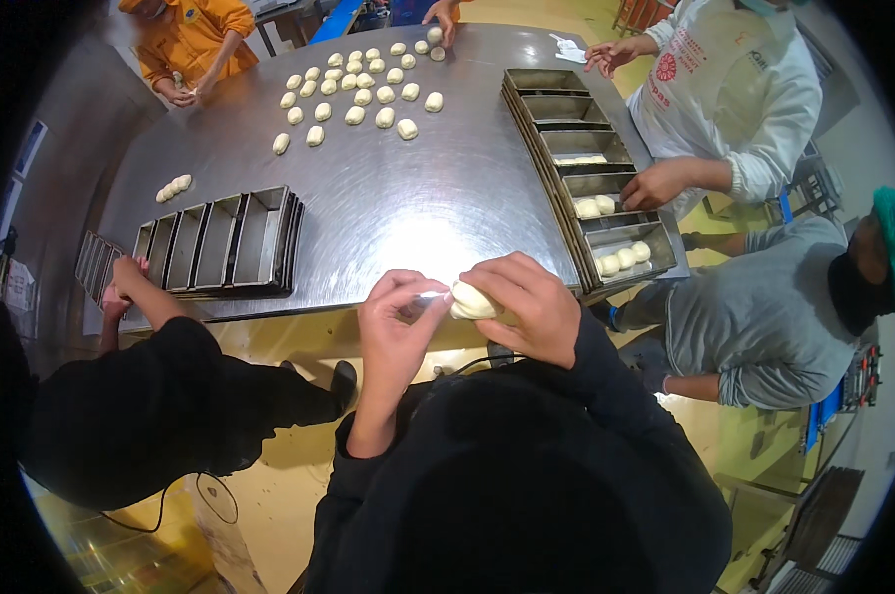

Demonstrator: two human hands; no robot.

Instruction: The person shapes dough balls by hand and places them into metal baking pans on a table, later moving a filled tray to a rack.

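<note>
Just in front of the table's near edge, my right hand (532, 315) is wrapped round a pale, rounded piece of dough (474, 302) with folds in its surface. My left hand (398, 322) is closed in a pinch at the dough's left side, thumb tip close against it. Between those left fingers shows a small whitish bit (431, 295); whether it is dough or something else I cannot make out. Both hands are held up, off the steel table (408, 218).
Several dough pieces (355, 116) lie across the table's far part. Stacked metal loaf tins (225, 243) stand at the left edge; more tins (563, 109), some holding dough, line the right. A co-worker's hand (655, 185) reaches into the right tins. Other people stand around the table.
</note>
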